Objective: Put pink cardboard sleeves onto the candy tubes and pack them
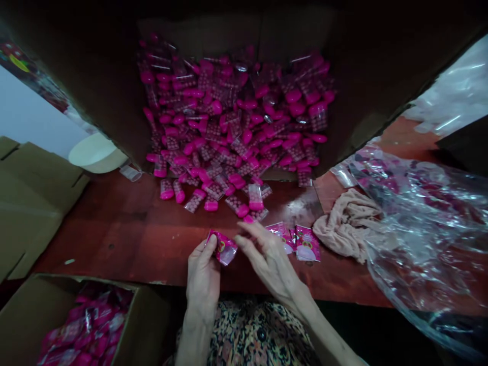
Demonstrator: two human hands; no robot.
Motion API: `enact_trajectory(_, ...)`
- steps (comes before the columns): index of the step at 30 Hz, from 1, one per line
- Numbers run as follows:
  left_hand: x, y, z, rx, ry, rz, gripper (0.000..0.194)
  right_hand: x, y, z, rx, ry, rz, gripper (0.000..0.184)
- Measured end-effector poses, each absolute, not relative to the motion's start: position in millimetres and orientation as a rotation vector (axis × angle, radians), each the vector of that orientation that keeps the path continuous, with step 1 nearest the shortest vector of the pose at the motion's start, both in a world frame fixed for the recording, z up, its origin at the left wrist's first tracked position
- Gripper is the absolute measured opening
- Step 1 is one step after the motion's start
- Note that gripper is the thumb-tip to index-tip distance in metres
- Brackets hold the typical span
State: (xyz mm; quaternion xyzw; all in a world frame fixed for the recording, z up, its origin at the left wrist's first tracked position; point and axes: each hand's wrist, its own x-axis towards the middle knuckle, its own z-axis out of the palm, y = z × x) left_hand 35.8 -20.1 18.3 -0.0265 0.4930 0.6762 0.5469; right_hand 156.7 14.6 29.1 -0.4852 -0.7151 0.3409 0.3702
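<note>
My left hand point(205, 267) pinches a small pink printed plastic packet point(225, 249) between thumb and fingers, above the front part of the red table. Just right of it, my right hand point(263, 246) is open with its fingers stretched forward. Its fingertips are close to a pink-capped clear container point(248, 218); whether they touch it I cannot tell. More flat pink packets point(308, 244) lie beside my right hand, partly covered by it. Ahead, a large pile of clear containers point(229, 137) with pink caps and small pink balls inside spills onto the table.
The pile comes from a big cardboard box point(358, 91) on the red table point(133, 229). A crumpled beige cloth point(345, 223) and clear plastic sheeting point(427, 244) lie right. An open carton point(133, 325) of pink packets stands lower left. A pale bowl point(95, 155) sits back left.
</note>
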Motion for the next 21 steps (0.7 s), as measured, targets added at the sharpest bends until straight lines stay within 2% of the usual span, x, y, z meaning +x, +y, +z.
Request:
enact_trajectory(3, 36.3, -22.3, 17.5, -0.014, 1.185, 1.617, 0.017, 144.6, 2.9, 26.8, -1.199, -1.738, 1.064, 0.019)
enact_trajectory(12, 35.7, -21.8, 14.5, -0.006, 1.233, 1.619, 0.021, 147.4, 0.6, 20.9, -1.192, -1.850, 0.929, 0.037)
enact_trajectory(17, 27.6, -21.4, 10.0, -0.081, 1.205, 1.642, 0.015, 160.0, 31.7, 22.8, -1.368, -1.829, 0.617, 0.023)
enact_trajectory(21, 21.7, -20.6, 9.4, -0.160, 1.175, 1.670, 0.009, 166.5, 69.5, 21.1, -1.650, -1.972, 0.199, 0.037)
